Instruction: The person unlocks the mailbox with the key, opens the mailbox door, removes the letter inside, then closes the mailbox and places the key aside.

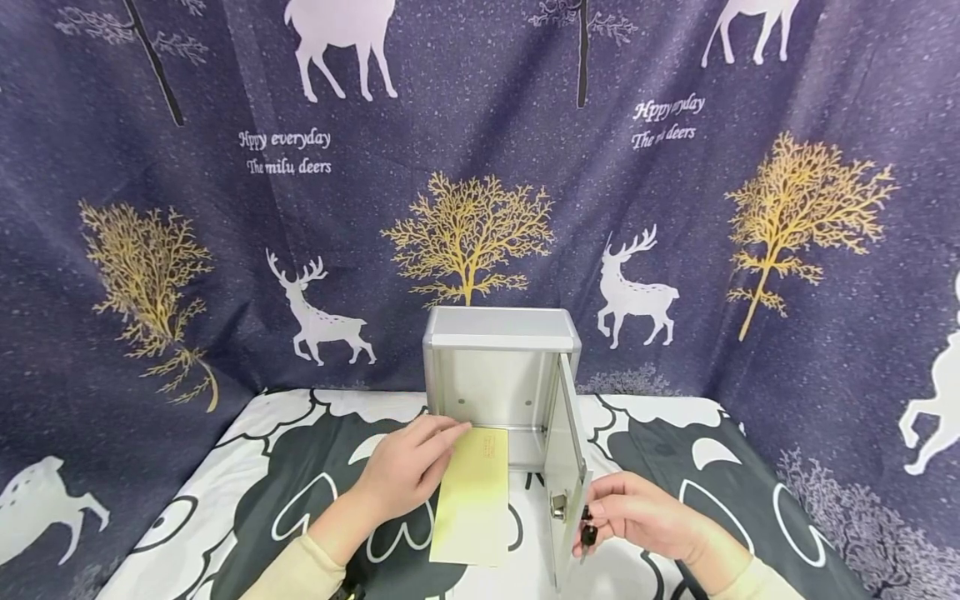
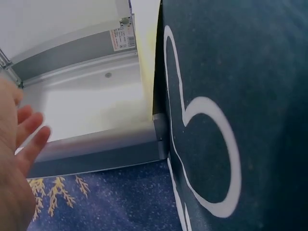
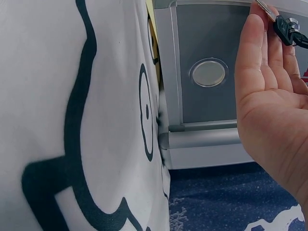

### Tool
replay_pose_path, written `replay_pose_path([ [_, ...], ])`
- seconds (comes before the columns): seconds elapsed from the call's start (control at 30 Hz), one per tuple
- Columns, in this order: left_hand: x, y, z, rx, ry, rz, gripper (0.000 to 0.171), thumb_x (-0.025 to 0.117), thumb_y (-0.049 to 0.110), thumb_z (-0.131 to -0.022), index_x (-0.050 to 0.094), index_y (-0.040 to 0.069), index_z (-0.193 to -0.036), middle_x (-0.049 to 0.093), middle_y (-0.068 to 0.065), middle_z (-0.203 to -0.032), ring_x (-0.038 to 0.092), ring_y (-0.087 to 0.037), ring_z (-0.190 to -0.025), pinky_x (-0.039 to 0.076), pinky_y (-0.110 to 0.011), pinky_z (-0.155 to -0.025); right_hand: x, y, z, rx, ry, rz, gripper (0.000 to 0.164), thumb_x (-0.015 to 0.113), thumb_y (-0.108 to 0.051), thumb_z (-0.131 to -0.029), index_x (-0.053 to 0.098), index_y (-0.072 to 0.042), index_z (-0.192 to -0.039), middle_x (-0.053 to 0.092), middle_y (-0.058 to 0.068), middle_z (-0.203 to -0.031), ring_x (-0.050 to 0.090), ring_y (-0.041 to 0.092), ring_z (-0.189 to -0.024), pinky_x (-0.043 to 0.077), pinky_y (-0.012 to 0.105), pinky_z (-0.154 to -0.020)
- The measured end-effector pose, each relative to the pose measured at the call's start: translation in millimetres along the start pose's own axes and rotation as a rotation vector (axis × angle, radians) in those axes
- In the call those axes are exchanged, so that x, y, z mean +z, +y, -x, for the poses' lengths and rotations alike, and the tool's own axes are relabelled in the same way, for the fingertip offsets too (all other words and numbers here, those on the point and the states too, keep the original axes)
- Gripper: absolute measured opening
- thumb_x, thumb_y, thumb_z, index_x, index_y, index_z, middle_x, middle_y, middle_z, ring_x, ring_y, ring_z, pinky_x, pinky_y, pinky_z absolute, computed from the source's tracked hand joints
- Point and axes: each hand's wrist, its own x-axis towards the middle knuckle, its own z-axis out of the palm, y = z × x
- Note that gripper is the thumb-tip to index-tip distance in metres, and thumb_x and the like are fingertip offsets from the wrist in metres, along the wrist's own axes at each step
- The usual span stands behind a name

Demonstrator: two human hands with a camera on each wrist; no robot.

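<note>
A silver metal mailbox (image 1: 501, 328) stands with its door (image 1: 564, 467) swung out to the right. A yellow envelope (image 1: 471, 500) lies in front of the mailbox, its far end at the opening. My left hand (image 1: 408, 467) is over the envelope's left edge, fingers extended toward the opening; in the left wrist view the fingers (image 2: 31, 127) are spread loosely and hold nothing. At the door's outer side, my right hand (image 1: 637, 512) pinches a black-headed key at the lock (image 1: 558, 505). A second black-headed key (image 3: 284, 30) hangs against its fingers.
The mailbox stands on a black-and-white patterned cloth (image 1: 300, 467). A dark blue curtain (image 1: 480, 125) with deer and trees hangs close behind. The door has a round window (image 3: 208, 72), and a printed label (image 2: 122, 38) is stuck inside the mailbox.
</note>
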Motion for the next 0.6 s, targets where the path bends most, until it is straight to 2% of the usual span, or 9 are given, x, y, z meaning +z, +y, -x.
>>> replay_pose_path([
  [0.13, 2.4, 1.3, 5.3, -0.049, -0.173, 0.036, 0.034, 0.064, 0.008, -0.109, 0.076, 0.018, -0.139, 0.073, 0.001, -0.128, 0.074, -0.015, -0.108, 0.059, -0.025, -0.067, -0.5, 0.4, -0.2, -0.004, -0.005, -0.006, 0.043, 0.032, 0.006, -0.113, 0.074, 0.002, -0.125, 0.082, 0.014, -0.119, 0.08, 0.028, -0.114, 0.064, 0.039, -0.1],
  [0.2, 3.7, 1.4, 8.3, -0.066, -0.256, 0.046, 0.04, 0.071, 0.003, -0.103, 0.076, 0.019, -0.139, 0.073, 0.002, -0.132, 0.074, -0.014, -0.111, 0.059, -0.026, -0.067, -0.7, 1.0, -0.1, -0.005, -0.005, -0.006, 0.043, 0.032, 0.006, -0.113, 0.074, 0.002, -0.124, 0.082, 0.014, -0.119, 0.08, 0.028, -0.114, 0.064, 0.039, -0.1],
  [0.33, 6.3, 1.6, 13.6, -0.091, -0.431, 0.015, 0.057, 0.079, -0.004, -0.096, 0.071, 0.021, -0.147, 0.072, 0.001, -0.144, 0.073, -0.019, -0.125, 0.065, -0.035, -0.087, -0.3, 0.8, 0.2, 0.0, -0.001, -0.004, 0.042, 0.033, 0.007, -0.113, 0.073, 0.001, -0.123, 0.082, 0.014, -0.119, 0.08, 0.028, -0.113, 0.064, 0.038, -0.1],
  [0.47, 7.9, 3.1, 17.9, -0.129, -0.591, -0.003, 0.066, 0.077, -0.007, -0.097, 0.067, 0.024, -0.154, 0.064, 0.001, -0.158, 0.067, -0.02, -0.139, 0.061, -0.04, -0.105, 0.6, 0.3, 0.2, 0.008, 0.005, -0.003, 0.042, 0.034, 0.007, -0.112, 0.074, 0.0, -0.122, 0.082, 0.013, -0.118, 0.081, 0.027, -0.113, 0.064, 0.038, -0.099],
  [0.6, 7.6, 4.3, 20.8, -0.147, -0.661, 0.015, 0.073, 0.073, -0.014, -0.094, 0.065, 0.024, -0.156, 0.06, -0.001, -0.164, 0.061, -0.02, -0.146, 0.059, -0.041, -0.109, 0.8, 0.4, 0.5, 0.012, 0.008, -0.002, 0.042, 0.034, 0.007, -0.112, 0.074, -0.001, -0.121, 0.083, 0.012, -0.118, 0.081, 0.026, -0.113, 0.064, 0.038, -0.099],
])
